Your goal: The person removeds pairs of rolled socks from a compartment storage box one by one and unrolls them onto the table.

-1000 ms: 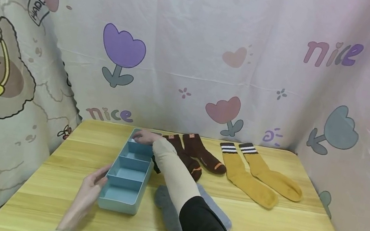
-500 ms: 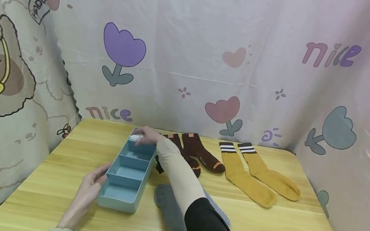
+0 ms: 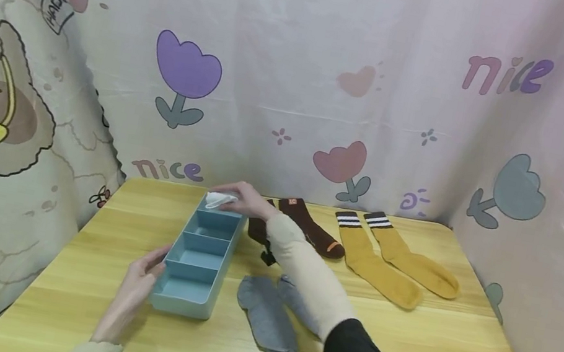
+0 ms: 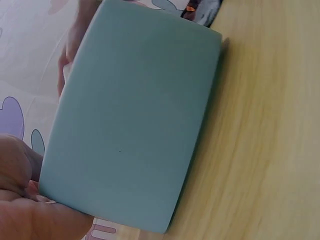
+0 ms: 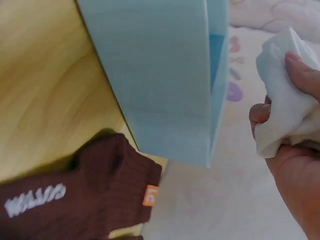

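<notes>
A long pale-blue box (image 3: 182,307) with compartments in a row stands on the table. At its near left side my left hand (image 3: 141,280) grips the wall, the fingers at the outside and rim; the left wrist view shows the box's end wall (image 4: 130,120) close up. My right hand (image 3: 249,200) pinches a folded white sock (image 3: 220,200) over the far end, hiding most of the last compartment. In the right wrist view the white sock (image 5: 287,95) is bunched between thumb and fingers, apart from the box's side (image 5: 155,75).
Brown socks (image 3: 311,230) lie just right of the box, partly behind the right wrist. Grey socks (image 3: 268,318) are nearer, one partly under the sleeve. Yellow socks (image 3: 383,279) with striped cuffs lie farther right. A printed curtain (image 3: 277,74) hangs behind the table.
My right hand has risen out of the far compartment with the white sock and drawn slightly right. The right forearm has shifted right, uncovering more of the grey socks. The left hand stays put.
</notes>
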Demonstrator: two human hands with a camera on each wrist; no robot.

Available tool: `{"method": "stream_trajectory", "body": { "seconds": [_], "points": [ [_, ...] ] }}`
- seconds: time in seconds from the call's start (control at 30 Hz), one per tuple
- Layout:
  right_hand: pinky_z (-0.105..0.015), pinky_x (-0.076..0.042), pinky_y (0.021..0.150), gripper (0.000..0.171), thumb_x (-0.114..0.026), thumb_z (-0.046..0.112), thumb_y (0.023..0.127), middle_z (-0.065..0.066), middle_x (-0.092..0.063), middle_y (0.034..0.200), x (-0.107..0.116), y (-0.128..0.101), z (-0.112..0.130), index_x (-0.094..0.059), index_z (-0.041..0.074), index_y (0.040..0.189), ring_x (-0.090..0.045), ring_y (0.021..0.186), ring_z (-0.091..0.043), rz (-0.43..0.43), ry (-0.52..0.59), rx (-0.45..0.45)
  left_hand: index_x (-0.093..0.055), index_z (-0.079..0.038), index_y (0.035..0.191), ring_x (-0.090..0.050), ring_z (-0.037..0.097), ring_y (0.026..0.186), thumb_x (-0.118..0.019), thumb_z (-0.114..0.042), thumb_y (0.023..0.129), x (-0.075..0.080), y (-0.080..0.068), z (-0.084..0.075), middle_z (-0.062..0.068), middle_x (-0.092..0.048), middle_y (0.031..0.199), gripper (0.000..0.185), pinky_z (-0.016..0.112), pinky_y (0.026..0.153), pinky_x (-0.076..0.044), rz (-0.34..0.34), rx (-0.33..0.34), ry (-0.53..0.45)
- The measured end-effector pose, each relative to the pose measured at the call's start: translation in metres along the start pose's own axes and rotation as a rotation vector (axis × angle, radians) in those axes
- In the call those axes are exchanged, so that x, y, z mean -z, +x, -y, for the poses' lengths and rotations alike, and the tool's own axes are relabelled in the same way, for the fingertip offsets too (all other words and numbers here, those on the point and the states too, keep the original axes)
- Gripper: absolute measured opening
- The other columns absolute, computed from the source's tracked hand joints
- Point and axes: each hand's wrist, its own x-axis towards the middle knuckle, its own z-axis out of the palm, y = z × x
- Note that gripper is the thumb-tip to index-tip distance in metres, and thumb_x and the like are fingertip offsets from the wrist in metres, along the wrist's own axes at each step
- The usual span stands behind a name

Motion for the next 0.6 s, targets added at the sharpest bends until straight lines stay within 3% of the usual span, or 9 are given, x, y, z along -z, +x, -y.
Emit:
{"method": "stream_trajectory", "body": {
  "seconds": [0.23, 0.33, 0.37, 0.43, 0.57, 0.6],
  "points": [
    [-0.024, -0.051, 0.092, 0.044, -0.074, 0.010, 0.090, -0.010, -0.071, 0.128, 0.012, -0.060, 0.007, -0.066, 0.011, 0.133, -0.066, 0.105, -0.017, 0.011, -0.002, 0.103, -0.034, -0.001, 0.155, -0.030, 0.032, 0.150, -0.032, -0.001, 0.105, 0.007, 0.004, 0.001, 0.022, -0.034, 0.162, 0.050, 0.041, 0.120, -0.029, -0.018, 0.009, 0.002],
    [-0.024, -0.052, 0.090, 0.044, -0.074, 0.010, 0.089, -0.008, -0.072, 0.125, 0.013, -0.092, 0.011, -0.066, 0.011, 0.133, -0.066, 0.103, -0.016, 0.005, 0.022, 0.132, -0.032, -0.001, 0.156, -0.028, 0.032, 0.150, -0.032, -0.001, 0.105, 0.012, 0.004, 0.002, 0.023, -0.032, 0.162, 0.051, 0.046, 0.122, -0.026, -0.015, 0.017, 0.029],
    [-0.024, -0.053, 0.089, 0.044, -0.074, 0.010, 0.089, -0.008, -0.072, 0.125, 0.013, -0.102, 0.011, -0.066, 0.012, 0.133, -0.066, 0.103, -0.015, 0.002, 0.028, 0.142, -0.032, -0.001, 0.156, -0.033, 0.034, 0.147, -0.032, 0.000, 0.105, 0.013, 0.003, 0.001, 0.025, -0.036, 0.159, 0.051, 0.046, 0.119, -0.030, -0.025, 0.017, 0.059],
    [-0.025, -0.054, 0.088, 0.044, -0.075, 0.011, 0.089, -0.007, -0.072, 0.123, 0.013, -0.126, 0.011, -0.066, 0.012, 0.132, -0.065, 0.101, -0.014, -0.004, 0.040, 0.159, -0.032, 0.002, 0.155, -0.027, 0.038, 0.151, -0.036, 0.001, 0.103, 0.013, 0.001, -0.002, 0.027, -0.033, 0.160, 0.052, 0.053, 0.122, -0.026, -0.050, -0.001, 0.118],
    [-0.025, -0.055, 0.085, 0.041, -0.075, 0.010, 0.089, -0.007, -0.073, 0.118, 0.017, -0.179, 0.000, -0.067, 0.011, 0.129, -0.065, 0.097, -0.009, -0.046, 0.049, 0.154, -0.038, 0.008, 0.149, -0.007, 0.052, 0.153, -0.049, 0.001, 0.097, -0.003, -0.003, -0.018, 0.036, -0.027, 0.158, 0.053, 0.066, 0.123, -0.013, -0.110, -0.120, 0.246],
    [-0.024, -0.054, 0.083, 0.040, -0.075, 0.010, 0.089, -0.007, -0.074, 0.117, 0.018, -0.193, -0.003, -0.068, 0.010, 0.128, -0.064, 0.096, -0.008, -0.057, 0.062, 0.132, -0.040, 0.008, 0.147, 0.004, 0.055, 0.152, -0.053, 0.001, 0.096, -0.008, -0.004, -0.023, 0.037, -0.021, 0.160, 0.053, 0.071, 0.121, -0.003, -0.117, -0.168, 0.273]
  ]
}}
